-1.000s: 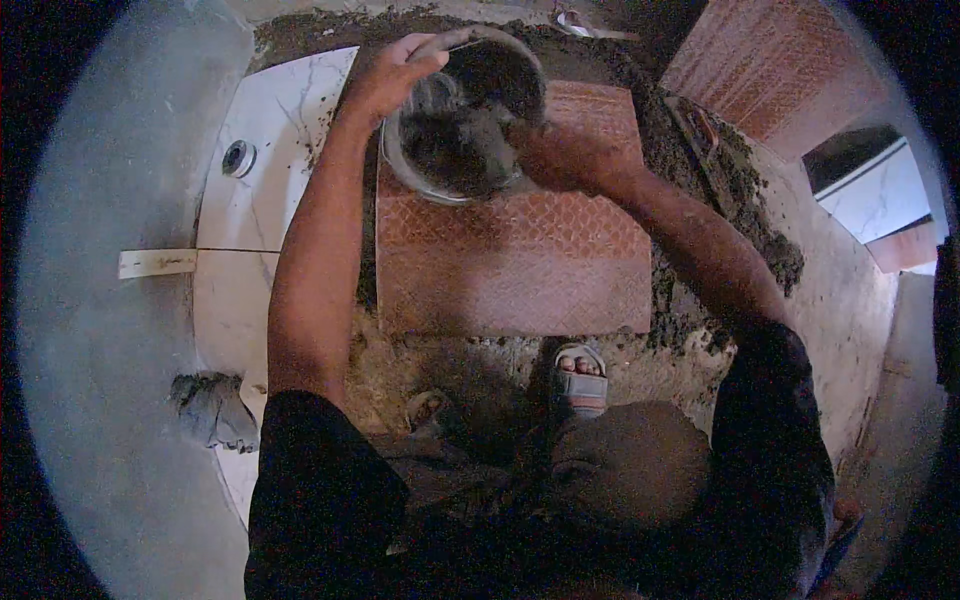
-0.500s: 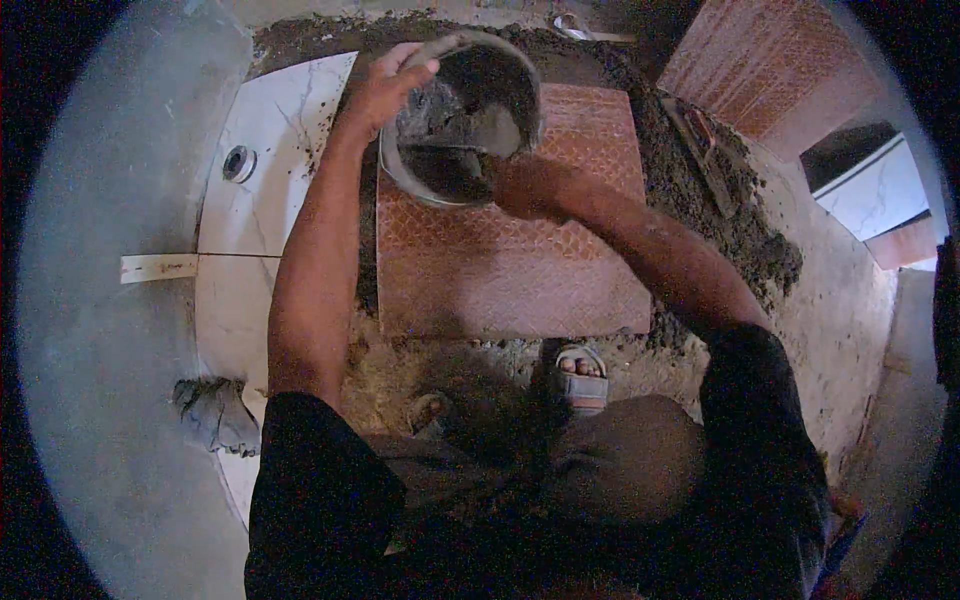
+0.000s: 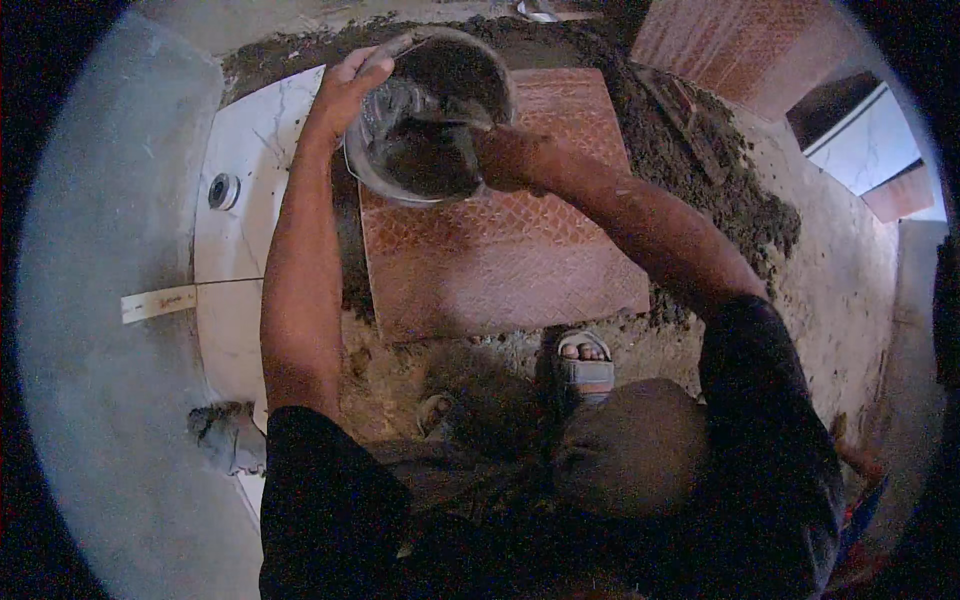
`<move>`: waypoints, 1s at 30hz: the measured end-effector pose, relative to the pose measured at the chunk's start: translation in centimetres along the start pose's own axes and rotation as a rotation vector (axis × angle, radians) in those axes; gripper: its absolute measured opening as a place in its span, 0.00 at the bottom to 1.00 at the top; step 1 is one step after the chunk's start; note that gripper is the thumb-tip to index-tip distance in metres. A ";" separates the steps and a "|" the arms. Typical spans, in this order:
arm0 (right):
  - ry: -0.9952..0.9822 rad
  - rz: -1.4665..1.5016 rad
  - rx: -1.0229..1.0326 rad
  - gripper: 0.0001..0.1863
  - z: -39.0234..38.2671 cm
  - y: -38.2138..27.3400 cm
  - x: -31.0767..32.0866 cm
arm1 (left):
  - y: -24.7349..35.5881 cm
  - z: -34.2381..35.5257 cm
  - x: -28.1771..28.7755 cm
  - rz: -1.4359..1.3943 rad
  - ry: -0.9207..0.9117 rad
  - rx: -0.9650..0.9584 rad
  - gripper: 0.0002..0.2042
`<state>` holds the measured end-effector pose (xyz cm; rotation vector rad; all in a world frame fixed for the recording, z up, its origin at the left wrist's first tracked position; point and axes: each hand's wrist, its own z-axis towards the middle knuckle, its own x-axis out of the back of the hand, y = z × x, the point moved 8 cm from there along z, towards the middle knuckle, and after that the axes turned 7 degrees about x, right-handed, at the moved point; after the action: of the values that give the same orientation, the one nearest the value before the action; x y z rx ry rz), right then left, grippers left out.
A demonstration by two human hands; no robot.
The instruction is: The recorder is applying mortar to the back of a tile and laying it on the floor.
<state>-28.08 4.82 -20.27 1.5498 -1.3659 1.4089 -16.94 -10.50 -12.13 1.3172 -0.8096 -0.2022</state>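
A dark bucket (image 3: pixel 400 188) is tilted over a large reddish-brown tile (image 3: pixel 500 275), its mouth toward me. With my left hand (image 3: pixel 345 92) I grip its upper left rim, thumb over the edge. My right hand (image 3: pixel 512 158) is closed at the bucket's right side, reaching into the mouth. From it a thin straight-edged tool, which looks like a trowel (image 3: pixel 450 122), extends left inside the bucket; most of it is lost in shadow. Grey wet residue coats the inner wall. The tile lies with a ridged, grid-patterned surface up.
White marbled tiles (image 3: pixel 235 235) lie at left, with a small round spool (image 3: pixel 224 191) on one. Dark mortar or soil (image 3: pixel 740 200) is heaped along the right, with a flat bar (image 3: pixel 685 120) on it. Another reddish tile (image 3: pixel 730 50) stands far right. My sandalled foot (image 3: pixel 586 362) is close to the near edge.
The view has shifted slightly, so the bucket and tile appear farther left. The tool has moved inside the bucket, and the pale grey patch near my right hand no longer shows. Both grips persist.
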 end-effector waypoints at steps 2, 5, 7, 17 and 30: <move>-0.120 -0.080 0.105 0.19 -0.5 -1.1 0.8 | 0.0 0.3 0.0 0.038 0.018 -0.010 0.27; 0.244 -0.190 0.175 0.19 -2.9 -2.4 7.1 | 0.7 0.6 -0.6 0.044 0.001 -0.033 0.28; 0.271 -0.302 0.161 0.19 -3.1 -2.0 9.3 | 1.1 0.2 -0.9 0.009 -0.019 -0.020 0.28; 0.321 -0.557 0.074 0.18 -1.5 5.5 -0.9 | 1.6 -0.3 -1.4 0.073 -0.023 0.017 0.27; 0.574 -0.881 0.545 0.13 -4.5 0.1 6.7 | 1.5 -0.6 -1.2 0.075 0.017 -0.051 0.28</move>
<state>-30.30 7.07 -12.86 1.5652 0.0901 1.4812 -17.91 -8.97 -11.26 1.2368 -0.8326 -0.1515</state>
